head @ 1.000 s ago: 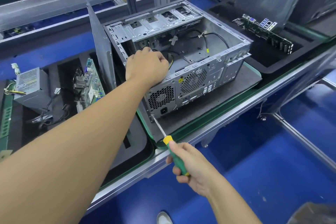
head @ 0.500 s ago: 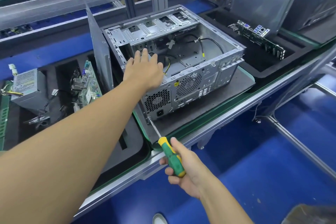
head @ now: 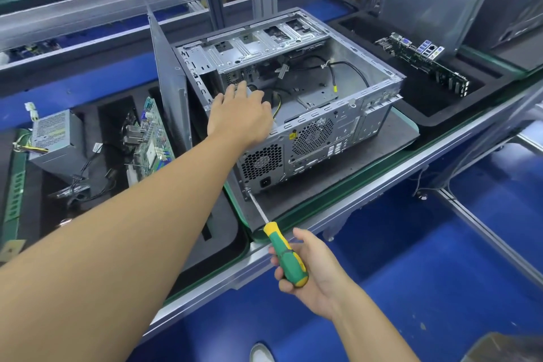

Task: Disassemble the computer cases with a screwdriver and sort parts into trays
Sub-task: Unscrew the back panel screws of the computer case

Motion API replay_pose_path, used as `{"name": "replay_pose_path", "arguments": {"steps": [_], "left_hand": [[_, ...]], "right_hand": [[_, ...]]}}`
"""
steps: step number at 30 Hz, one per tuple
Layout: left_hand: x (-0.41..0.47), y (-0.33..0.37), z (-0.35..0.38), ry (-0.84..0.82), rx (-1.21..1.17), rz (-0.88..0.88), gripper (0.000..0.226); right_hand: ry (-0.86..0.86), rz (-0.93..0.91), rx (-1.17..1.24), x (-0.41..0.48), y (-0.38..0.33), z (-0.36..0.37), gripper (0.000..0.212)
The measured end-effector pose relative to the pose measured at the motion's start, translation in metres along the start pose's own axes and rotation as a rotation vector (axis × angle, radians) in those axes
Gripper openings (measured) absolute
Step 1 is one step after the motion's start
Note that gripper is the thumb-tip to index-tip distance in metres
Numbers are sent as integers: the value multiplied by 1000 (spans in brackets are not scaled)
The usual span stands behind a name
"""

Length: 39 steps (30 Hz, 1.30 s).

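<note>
Computer case (head: 323, 126) lies open side up on a grey mat (head: 382, 138) in the middle of the counter (head: 352, 206). At far left, a black foam tray (head: 111, 109) holds a boxy power supply (head: 55, 138) with loose wires and a circuit board (head: 152, 138) stood on edge. A flat side panel (head: 170, 91) stands upright just beside the case. The left hand (head: 241, 117) reaches over the rear rim with its fingers (head: 238, 89) straight and spread, palm down, gripping nothing; whether they press on anything inside I cannot tell. The case looks like stiff sheet steel, fairly heavy but likely to slide on the mat under a push, and its thin stamped edges may be sharp, so the folded rear rim seems the best place to brace it. Below, the right hand (head: 311, 273) curls around the green-and-yellow handle of the screwdriver (head: 282, 247), whose tip meets the lower left corner of the rear panel beside the fan grille (head: 261, 161). To the right, another foam tray (head: 411, 103) carries a long board (head: 426, 62), probably fragile and best held by its edges.
</note>
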<state>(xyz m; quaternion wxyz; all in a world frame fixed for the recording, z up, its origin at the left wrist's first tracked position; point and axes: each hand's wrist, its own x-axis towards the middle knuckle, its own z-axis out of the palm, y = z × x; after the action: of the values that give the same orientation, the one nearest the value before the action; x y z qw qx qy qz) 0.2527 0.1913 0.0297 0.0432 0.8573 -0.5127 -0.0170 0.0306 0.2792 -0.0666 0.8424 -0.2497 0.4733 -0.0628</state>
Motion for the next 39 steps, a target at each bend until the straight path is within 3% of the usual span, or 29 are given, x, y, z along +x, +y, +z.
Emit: {"name": "replay_pose_path", "arguments": {"steps": [2, 8, 17, 24, 28, 33, 37, 39], "left_hand": [[-1, 1, 0, 14, 7, 3, 54], [-1, 1, 0, 30, -10, -3, 53], [-3, 3, -1, 49, -89, -18, 53], [-14, 3, -3, 328, -415, 16, 37], [-22, 1, -1, 244, -396, 68, 35], [-42, -2, 0, 259, -419, 107, 34], [-84, -7, 2, 578, -605, 185, 21], [-115, -7, 19, 634, -678, 172, 14]], "right_hand": [[-43, -5, -16, 0, -1, -3, 39], [-99, -94, -54, 1, 7, -3, 10], [-106, 14, -45, 2, -1, -9, 38], [-35, -144, -31, 3, 11, -11, 21], [-66, -107, 20, 2, 12, -7, 29], [-93, -28, 66, 4, 7, -7, 43], [-25, -156, -51, 6, 13, -6, 19], [-5, -194, -13, 8, 18, -5, 18]]}}
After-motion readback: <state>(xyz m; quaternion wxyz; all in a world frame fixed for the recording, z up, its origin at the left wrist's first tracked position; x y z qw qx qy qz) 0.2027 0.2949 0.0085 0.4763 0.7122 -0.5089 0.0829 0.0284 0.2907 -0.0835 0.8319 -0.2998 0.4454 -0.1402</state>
